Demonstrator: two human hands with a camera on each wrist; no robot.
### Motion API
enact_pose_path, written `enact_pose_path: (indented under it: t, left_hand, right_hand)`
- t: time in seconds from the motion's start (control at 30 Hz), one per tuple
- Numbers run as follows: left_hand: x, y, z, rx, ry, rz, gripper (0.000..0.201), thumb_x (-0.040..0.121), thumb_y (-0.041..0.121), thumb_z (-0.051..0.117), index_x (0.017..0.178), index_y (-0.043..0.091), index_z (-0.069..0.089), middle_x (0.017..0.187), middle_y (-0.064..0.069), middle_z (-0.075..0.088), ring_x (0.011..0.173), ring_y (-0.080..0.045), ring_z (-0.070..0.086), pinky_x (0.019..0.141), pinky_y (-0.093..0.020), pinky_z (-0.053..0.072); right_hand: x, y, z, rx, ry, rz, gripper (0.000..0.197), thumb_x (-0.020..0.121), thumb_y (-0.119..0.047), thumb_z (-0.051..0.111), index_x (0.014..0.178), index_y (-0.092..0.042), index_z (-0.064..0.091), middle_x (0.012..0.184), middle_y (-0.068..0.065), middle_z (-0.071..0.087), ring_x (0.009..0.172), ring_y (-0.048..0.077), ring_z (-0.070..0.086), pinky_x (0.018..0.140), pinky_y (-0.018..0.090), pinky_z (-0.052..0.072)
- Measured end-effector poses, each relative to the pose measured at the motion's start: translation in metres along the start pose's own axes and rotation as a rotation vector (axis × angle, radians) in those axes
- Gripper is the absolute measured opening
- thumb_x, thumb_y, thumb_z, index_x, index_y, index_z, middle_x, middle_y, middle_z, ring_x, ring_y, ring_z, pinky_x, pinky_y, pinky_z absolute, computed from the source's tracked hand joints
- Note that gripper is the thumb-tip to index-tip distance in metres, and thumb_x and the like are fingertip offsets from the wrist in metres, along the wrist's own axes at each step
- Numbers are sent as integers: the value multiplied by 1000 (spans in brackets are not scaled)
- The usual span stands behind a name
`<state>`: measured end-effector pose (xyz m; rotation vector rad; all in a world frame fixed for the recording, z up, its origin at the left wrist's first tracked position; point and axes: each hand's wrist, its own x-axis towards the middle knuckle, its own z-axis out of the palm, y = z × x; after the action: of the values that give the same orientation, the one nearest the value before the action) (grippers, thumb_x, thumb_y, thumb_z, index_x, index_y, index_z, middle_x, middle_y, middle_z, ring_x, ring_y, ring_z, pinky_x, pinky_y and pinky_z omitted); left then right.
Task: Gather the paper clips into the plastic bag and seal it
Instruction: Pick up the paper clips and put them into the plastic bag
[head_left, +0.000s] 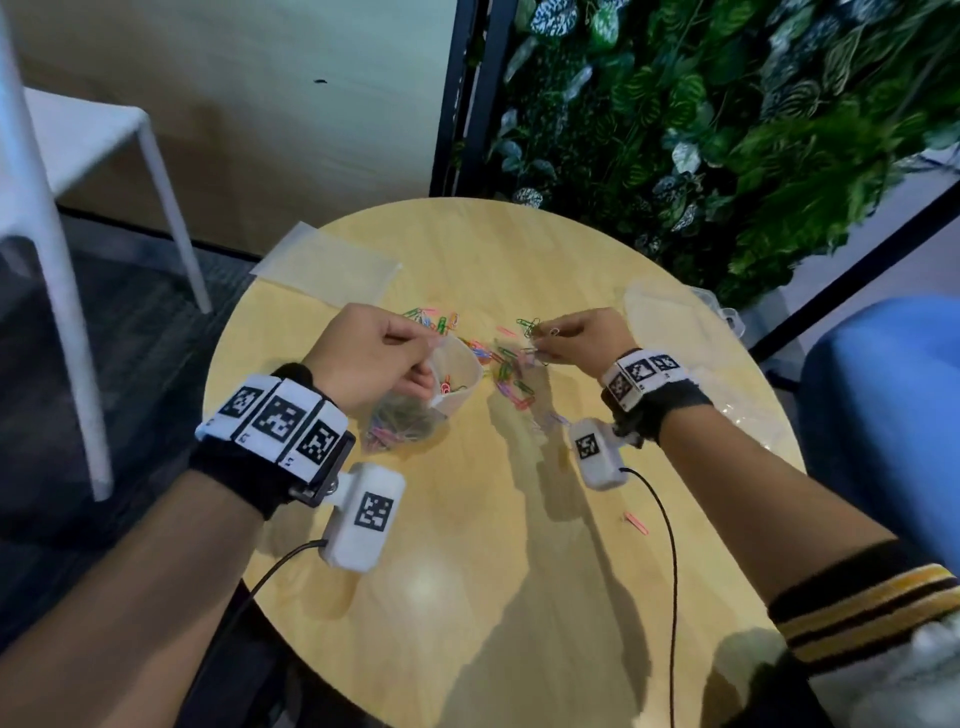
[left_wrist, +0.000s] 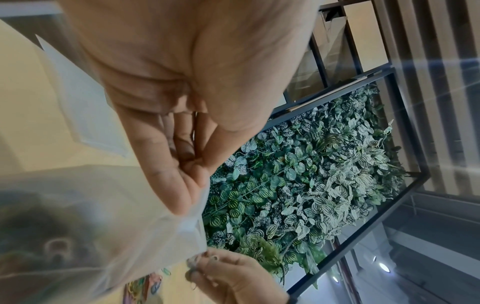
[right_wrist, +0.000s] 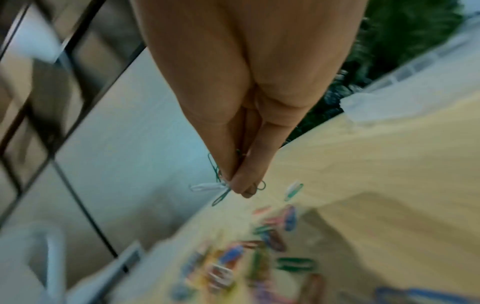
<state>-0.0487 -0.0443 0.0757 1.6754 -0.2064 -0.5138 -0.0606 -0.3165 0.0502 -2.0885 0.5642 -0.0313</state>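
Note:
My left hand (head_left: 384, 358) pinches the rim of a clear plastic bag (head_left: 457, 379) and holds its mouth open above the round wooden table (head_left: 467, 519). Many coloured clips show through the bag's lower part (head_left: 400, 421). My right hand (head_left: 576, 338) pinches a small bunch of paper clips (head_left: 530, 327), green and white, held above the table to the right of the bag; the right wrist view shows them at my fingertips (right_wrist: 241, 185). Loose coloured clips (head_left: 509, 374) lie scattered between my hands. In the left wrist view the bag (left_wrist: 145, 226) hangs from my fingers.
A flat empty bag (head_left: 327, 265) lies at the table's far left, more clear plastic (head_left: 670, 306) at the far right. One pink clip (head_left: 636, 522) lies alone near my right forearm. A white chair (head_left: 78, 208) stands left, a plant wall (head_left: 727, 130) behind, a blue seat (head_left: 893, 405) right.

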Motion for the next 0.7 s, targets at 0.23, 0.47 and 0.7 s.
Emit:
enact_pose_path:
  t: [0.23, 0.47, 0.7]
  left_hand:
    - [0, 2, 13, 15, 6, 11, 14, 93, 5, 63, 102, 1, 73, 77, -20, 70, 68, -27, 72, 68, -32, 62]
    - [-3, 0, 12, -75, 35, -21, 12, 94, 1, 59, 97, 7, 70, 74, -18, 69, 68, -25, 73, 64, -26, 61]
    - [-3, -4, 22, -43, 33, 8, 12, 94, 3, 60, 99, 5, 71, 74, -17, 69, 67, -24, 72, 68, -30, 62]
  right_hand:
    - [-56, -34, 4, 916, -202, 167, 23, 87, 8, 62, 109, 9, 61, 89, 15, 71, 81, 20, 73, 72, 18, 58]
    - [-81, -51, 49, 600, -307, 86, 31, 82, 14, 64, 113, 17, 59, 90, 22, 68, 67, 19, 71, 72, 23, 60]
    - [-77, -57, 59, -329, -159, -192, 8, 73, -9, 73, 80, -12, 76, 78, 12, 73, 65, 19, 59, 69, 36, 56]
